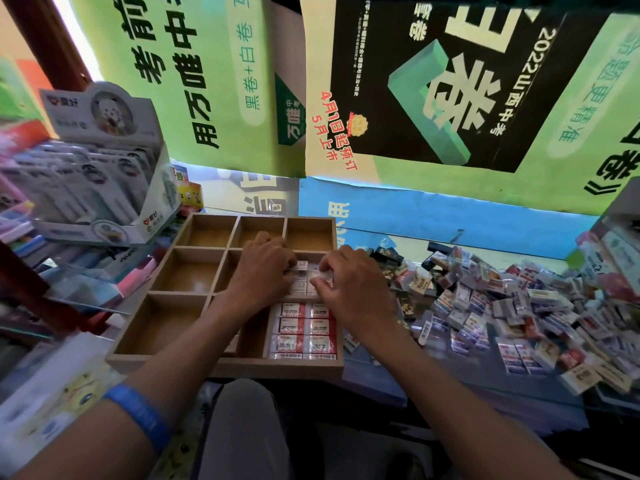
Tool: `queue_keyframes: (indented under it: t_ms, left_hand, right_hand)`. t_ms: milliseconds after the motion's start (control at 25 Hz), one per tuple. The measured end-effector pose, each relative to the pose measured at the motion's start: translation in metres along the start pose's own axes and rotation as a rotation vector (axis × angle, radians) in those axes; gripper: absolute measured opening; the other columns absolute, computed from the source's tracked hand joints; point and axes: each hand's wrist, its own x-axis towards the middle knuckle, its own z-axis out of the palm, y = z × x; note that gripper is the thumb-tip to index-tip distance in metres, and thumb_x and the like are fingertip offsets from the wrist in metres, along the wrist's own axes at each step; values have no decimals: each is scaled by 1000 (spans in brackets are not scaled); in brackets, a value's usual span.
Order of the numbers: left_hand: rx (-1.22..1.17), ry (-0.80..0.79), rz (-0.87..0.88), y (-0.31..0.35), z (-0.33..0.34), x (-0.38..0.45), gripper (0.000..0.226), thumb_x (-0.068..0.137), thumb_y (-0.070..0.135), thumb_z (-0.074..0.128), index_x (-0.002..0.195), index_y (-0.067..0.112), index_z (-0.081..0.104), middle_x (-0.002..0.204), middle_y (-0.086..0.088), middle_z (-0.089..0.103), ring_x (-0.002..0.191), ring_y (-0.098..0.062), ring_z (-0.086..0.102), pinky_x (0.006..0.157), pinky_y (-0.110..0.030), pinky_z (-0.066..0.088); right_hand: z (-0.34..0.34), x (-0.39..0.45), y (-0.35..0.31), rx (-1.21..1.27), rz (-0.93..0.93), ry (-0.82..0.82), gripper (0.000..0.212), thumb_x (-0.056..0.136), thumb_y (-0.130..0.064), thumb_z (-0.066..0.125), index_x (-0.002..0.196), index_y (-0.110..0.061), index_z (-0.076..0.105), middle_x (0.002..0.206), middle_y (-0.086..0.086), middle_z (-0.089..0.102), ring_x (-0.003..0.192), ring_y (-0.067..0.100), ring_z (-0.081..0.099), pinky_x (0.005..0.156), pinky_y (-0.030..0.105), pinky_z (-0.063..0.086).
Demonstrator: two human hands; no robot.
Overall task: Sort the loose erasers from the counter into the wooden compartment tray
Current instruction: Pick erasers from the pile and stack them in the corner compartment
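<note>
Both hands work in the wooden tray (194, 344) right-middle compartment: left hand (261, 271) and right hand (349, 289) each pinch erasers (303, 271). Loose eraser pile (502, 306) lies at 3 o'clock.

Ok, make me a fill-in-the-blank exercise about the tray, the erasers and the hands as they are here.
1. The wooden tray has ____ compartments in all.
2. The loose pile of erasers lies to the ____ of the tray.
3. The neat rows of red-and-white erasers fill the near-____ compartment.
4. The left hand and right hand both work in the ____ compartment of the right column.

Missing words: nine; right; right; middle
</note>
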Motion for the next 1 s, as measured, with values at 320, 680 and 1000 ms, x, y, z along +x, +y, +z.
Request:
queue_keyframes:
  t_ms: [320,680,1000]
  left_hand:
    - [-50,69,-79,3,4,-1,17,89,23,64,99,13,75,110,-4,62,104,-22,51,83,-34,43]
    - [-111,52,-119,7,4,-4,14,91,19,64,97,11,74,110,-2,58,107,-19,47,78,-32,50]
    - [-141,46,-131,9,2,-7,16,91,20,65,102,12,73,116,-2,57,112,-17,45,80,-27,47]
  right_hand:
    - [3,23,9,-98,15,-413,18,94,-34,56,99,-21,68,103,-2,64,101,21,50,83,35,38]
    - [-12,42,-1,-168,-48,-560,30,93,-19,57,122,-25,61,118,5,57,114,24,43,91,33,34]
    - [19,48,4,-254,-20,-342,13,93,-18,55,100,-15,67,101,3,63,102,26,51,83,37,40]
